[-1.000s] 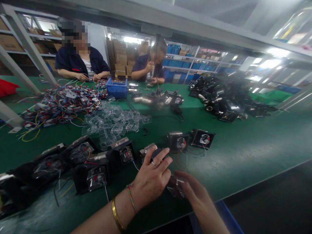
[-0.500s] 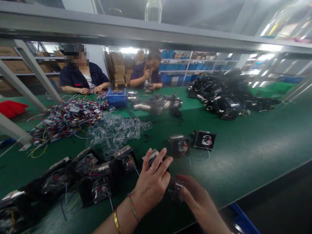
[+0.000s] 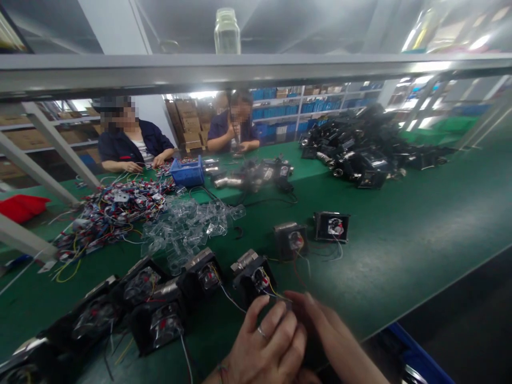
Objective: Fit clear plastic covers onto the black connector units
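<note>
My left hand [image 3: 268, 344] and my right hand [image 3: 334, 338] are pressed together at the bottom middle, over the near edge of the green table [image 3: 400, 234]. Their fingers close around a small part that stays hidden between them. Thin yellow and white wires [image 3: 276, 295] run from the fingers to a black box unit [image 3: 254, 274] just beyond my left fingertips. A ring shows on my left hand. Two more black units [image 3: 290, 240] [image 3: 331, 226] lie farther back to the right.
Several black units [image 3: 160, 314] line up on the left. Behind them lie clear plastic covers [image 3: 188, 224], a coloured wire tangle [image 3: 112, 210], a blue bin [image 3: 187, 172] and a heap of black units [image 3: 360, 154]. Two seated people [image 3: 128, 144] [image 3: 234, 128] work opposite. A shelf beam [image 3: 240, 72] runs overhead.
My left hand has left the top of the black unit and drawn back to meet my right hand. The clear piece in my right hand is now covered. The view has tilted upward.
</note>
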`<move>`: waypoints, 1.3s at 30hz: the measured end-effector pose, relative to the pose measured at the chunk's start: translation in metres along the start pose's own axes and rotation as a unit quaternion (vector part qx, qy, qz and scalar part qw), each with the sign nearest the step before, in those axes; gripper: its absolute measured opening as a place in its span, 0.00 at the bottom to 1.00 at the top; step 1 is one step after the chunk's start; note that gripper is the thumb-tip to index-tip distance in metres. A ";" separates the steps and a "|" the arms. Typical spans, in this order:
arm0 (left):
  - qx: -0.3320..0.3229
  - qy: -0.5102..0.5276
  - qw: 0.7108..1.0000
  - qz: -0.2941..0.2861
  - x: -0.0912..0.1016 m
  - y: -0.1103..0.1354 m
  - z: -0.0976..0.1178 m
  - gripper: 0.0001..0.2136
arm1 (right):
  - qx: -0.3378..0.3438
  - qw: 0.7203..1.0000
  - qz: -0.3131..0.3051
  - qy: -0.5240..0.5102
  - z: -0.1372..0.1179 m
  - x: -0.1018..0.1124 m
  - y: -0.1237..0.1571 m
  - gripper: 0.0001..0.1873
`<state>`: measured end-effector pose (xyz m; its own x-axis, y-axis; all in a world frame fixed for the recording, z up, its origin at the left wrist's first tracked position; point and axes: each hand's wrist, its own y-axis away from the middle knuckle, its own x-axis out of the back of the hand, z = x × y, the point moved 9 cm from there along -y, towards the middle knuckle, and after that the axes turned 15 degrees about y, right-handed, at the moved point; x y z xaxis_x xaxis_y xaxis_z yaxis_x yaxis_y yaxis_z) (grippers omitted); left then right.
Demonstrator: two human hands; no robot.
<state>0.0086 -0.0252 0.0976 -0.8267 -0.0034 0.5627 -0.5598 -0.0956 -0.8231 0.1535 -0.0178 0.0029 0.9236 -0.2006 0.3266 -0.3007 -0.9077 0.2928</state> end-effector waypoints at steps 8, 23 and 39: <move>0.086 -0.134 0.987 0.015 -0.004 0.000 -0.017 0.16 | 0.108 0.988 0.022 0.113 -0.031 0.007 -0.005 0.22; 0.175 -0.131 0.976 -0.013 -0.009 0.005 -0.055 0.20 | 0.322 0.814 0.264 0.406 -0.079 0.033 0.029 0.09; 0.180 -0.101 0.978 -0.016 -0.011 0.005 -0.059 0.21 | 0.299 0.883 0.201 0.300 -0.048 0.056 0.012 0.05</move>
<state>0.0117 0.0327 0.0826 -0.7610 -0.1875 0.6210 -0.4985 -0.4435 -0.7448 0.1905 -0.0220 0.0678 0.4249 -0.4827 0.7658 -0.2314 -0.8758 -0.4237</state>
